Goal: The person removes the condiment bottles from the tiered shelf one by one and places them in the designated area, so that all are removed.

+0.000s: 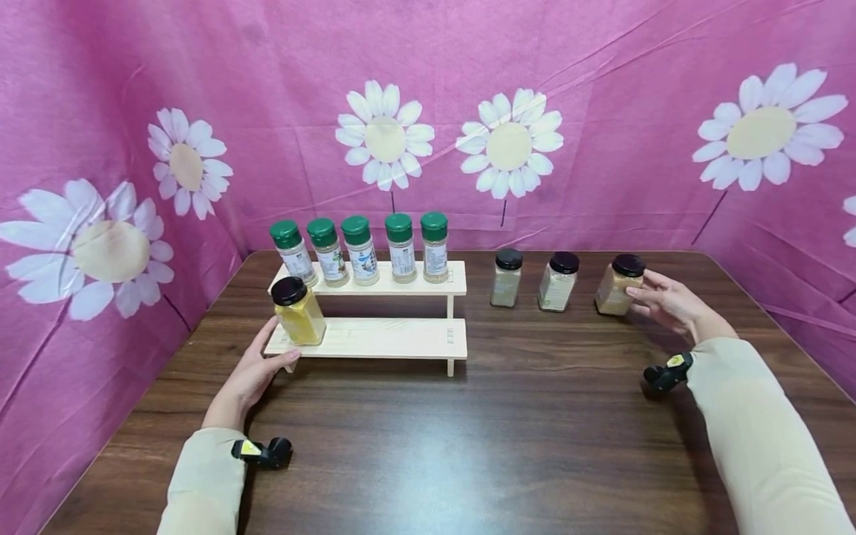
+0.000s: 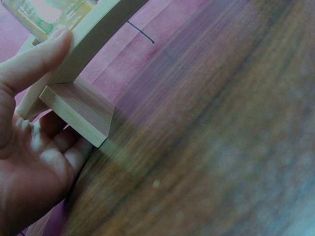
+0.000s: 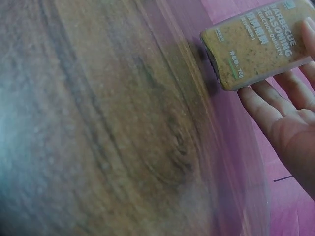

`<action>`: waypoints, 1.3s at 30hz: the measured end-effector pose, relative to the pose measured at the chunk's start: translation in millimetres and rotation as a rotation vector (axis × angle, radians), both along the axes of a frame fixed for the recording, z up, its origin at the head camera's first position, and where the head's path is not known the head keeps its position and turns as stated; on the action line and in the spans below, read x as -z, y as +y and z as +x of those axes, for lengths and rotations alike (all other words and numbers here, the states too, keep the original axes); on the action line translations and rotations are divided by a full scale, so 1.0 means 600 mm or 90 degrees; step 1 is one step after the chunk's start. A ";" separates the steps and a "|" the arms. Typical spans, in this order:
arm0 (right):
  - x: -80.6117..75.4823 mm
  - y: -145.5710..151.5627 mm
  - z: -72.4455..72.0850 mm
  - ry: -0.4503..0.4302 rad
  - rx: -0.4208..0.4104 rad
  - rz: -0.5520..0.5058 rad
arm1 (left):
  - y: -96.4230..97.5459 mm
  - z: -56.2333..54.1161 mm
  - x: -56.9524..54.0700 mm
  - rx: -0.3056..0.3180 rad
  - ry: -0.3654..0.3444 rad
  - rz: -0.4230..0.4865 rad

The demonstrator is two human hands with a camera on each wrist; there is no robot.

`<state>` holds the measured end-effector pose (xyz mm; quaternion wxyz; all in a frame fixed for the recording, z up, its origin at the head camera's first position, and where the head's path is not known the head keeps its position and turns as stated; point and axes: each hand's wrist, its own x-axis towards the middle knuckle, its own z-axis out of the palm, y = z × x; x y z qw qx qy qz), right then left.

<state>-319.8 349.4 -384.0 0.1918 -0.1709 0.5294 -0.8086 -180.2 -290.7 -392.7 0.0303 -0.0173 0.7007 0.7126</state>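
Note:
On the left, my left hand [image 1: 249, 375] grips the left end of a two-tier wooden spice rack [image 1: 388, 338]. Its thumb lies on the lower board and its fingers pass below, beside the leg [image 2: 81, 115]. A black-capped jar of yellow seasoning [image 1: 302, 319] stands on that board, close to the thumb. Over at the right, my right hand [image 1: 672, 303] holds a black-capped jar of barbecue seasoning [image 3: 258, 44], thumb on one side and fingers on the other. Whether this jar's base touches the table, I cannot tell.
Several green-capped spice bottles [image 1: 361, 253] line the rack's upper board. Between the rack and my right hand, two black-capped jars, one greenish [image 1: 506, 279] and one pale [image 1: 558, 282], stand on the brown wooden table [image 1: 535, 416]. A pink flowered cloth [image 1: 441, 44] hangs behind.

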 end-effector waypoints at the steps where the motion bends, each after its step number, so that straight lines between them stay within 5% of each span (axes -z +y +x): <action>1: 0.000 0.000 0.000 -0.001 -0.002 -0.003 | 0.000 0.000 0.000 0.000 0.000 -0.001; 23: 0.004 -0.004 0.001 0.017 -0.036 -0.025 | 0.002 -0.001 -0.006 0.001 0.003 0.011; 39: -0.003 -0.014 0.007 -0.011 -0.004 0.007 | 0.000 0.000 -0.003 0.000 -0.002 0.012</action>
